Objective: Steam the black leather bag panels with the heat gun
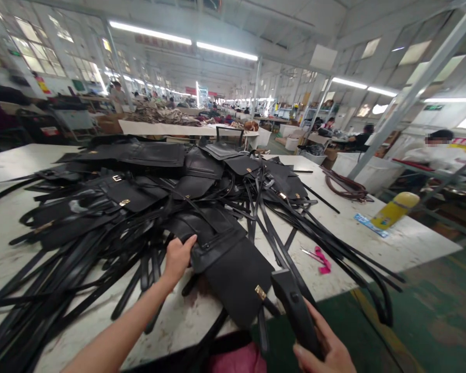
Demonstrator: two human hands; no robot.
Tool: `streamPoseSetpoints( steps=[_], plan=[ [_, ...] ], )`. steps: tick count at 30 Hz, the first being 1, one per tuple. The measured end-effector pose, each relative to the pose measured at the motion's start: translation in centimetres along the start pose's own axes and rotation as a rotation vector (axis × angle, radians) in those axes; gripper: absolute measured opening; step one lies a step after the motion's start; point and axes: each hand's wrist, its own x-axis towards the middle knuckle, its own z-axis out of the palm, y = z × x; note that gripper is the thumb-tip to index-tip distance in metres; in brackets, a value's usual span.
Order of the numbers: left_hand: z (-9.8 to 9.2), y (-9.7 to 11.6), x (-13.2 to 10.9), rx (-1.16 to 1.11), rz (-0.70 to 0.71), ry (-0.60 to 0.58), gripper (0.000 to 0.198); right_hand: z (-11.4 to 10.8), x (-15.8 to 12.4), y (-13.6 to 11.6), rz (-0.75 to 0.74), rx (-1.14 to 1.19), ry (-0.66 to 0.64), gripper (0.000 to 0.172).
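My left hand (178,259) grips the near left edge of a black leather bag (217,248), thumb on top and fingers tucked underneath. The bag's flap (238,277) is spread toward me, with a gold clasp (260,292) near its corner. In my right hand (326,347) is a black hair clipper (293,305), or a tool shaped like one, its head pointing up and away from me. It is held just right of the flap and looks apart from it. Black straps (264,331) hang over the table's near edge below the bag.
More black bags (151,155) and tangled straps (73,280) are heaped across the white table (8,228). To the right lie pink-handled scissors (319,257), a yellow bottle (396,210) and coiled brown straps (344,186). A metal post (404,98) and several people at work are beyond.
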Motion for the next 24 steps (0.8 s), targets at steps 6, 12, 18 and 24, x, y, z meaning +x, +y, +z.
streamPoseSetpoints(
  steps=[6,12,18,24],
  plan=[
    [-4.9,-3.3,-8.1,0.321,0.242,0.248,0.027,0.0,-0.3,-0.4,-0.008,-0.041,-0.025,0.086],
    [-7.0,-8.1,-12.3,-0.161,-0.292,0.021,0.023,1.2,-1.0,-2.0,-0.001,-0.085,-0.156,0.078],
    [-6.6,-8.4,-14.4,-0.472,-0.431,-0.154,0.026,3.0,-1.9,-6.0,0.016,-0.232,-0.491,0.075],
    [-7.1,-8.5,-14.7,-0.512,-0.374,-0.262,0.025,6.8,-2.4,-9.4,0.025,-0.431,-0.831,0.071]
  ],
)
